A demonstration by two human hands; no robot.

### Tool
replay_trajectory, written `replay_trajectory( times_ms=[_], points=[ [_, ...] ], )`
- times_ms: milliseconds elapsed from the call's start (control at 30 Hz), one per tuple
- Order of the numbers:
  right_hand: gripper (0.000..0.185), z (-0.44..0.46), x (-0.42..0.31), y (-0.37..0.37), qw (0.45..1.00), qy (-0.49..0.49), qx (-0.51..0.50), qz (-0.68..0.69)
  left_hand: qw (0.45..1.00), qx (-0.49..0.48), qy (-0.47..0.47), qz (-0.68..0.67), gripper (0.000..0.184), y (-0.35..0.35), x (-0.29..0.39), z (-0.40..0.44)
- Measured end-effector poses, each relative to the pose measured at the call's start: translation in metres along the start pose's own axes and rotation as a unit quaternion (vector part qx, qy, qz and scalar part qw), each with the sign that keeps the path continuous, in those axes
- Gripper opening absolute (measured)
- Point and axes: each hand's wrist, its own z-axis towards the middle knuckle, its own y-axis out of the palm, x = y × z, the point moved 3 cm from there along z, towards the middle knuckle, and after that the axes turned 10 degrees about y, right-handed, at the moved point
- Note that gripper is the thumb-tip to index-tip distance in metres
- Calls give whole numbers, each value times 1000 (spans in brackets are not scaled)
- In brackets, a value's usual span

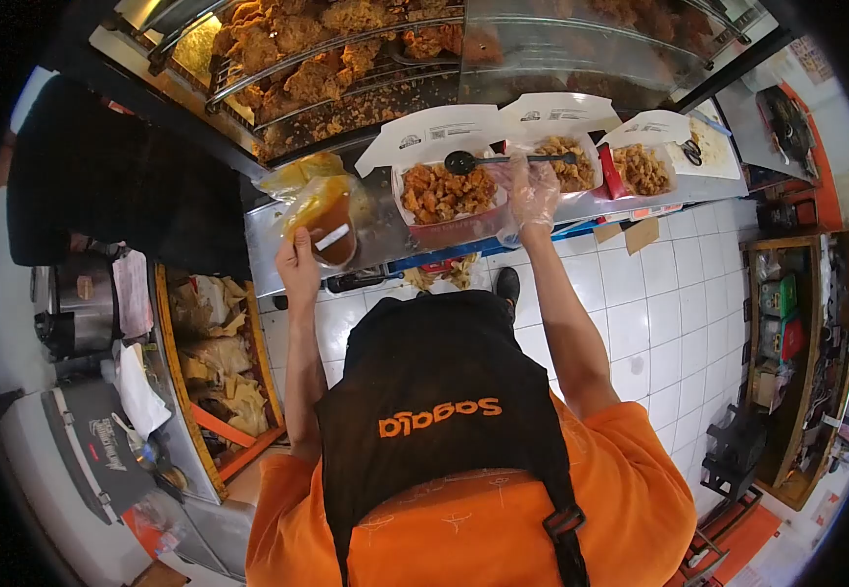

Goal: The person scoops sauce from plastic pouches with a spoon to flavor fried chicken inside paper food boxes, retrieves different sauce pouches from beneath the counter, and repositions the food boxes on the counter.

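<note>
My left hand grips the side of a clear plastic tub of brown sauce. Crumpled yellowish plastic covers the tub's upper part. In a clear plastic glove, my right hand is closed around the handle of a black spoon. The spoon's bowl hangs over an open box of reddish-brown fried chicken pieces. Right of it, partly behind my right hand, stands a second open box of paler chicken pieces. A third open box of chicken pieces follows at the right.
A glass display case of fried chicken stands behind the metal counter. Black tongs lie on the counter's right end. At left are a dark-clothed person and a wooden bin of paper. A shelf stands right.
</note>
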Motion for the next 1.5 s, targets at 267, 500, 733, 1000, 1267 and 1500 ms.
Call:
replay_trajectory(
  times_ms=[267,500,733,1000,1267,1500],
  points=[
    [28,-38,-5,34,993,110,-8,49,970,-150,166,97,25,69,66,41],
    [29,-41,5,23,991,116,31,63,938,-233,215,141,29,99,80,71],
    [28,-36,20,19,984,126,49,119,913,-278,242,174,26,105,85,83],
    [27,-36,11,23,968,171,67,173,884,-341,219,232,24,111,108,89],
    [27,-30,11,15,967,157,63,188,902,-318,236,170,26,110,88,91],
    [26,-12,7,10,995,19,94,-9,984,-164,64,-12,30,85,46,74]
  ],
)
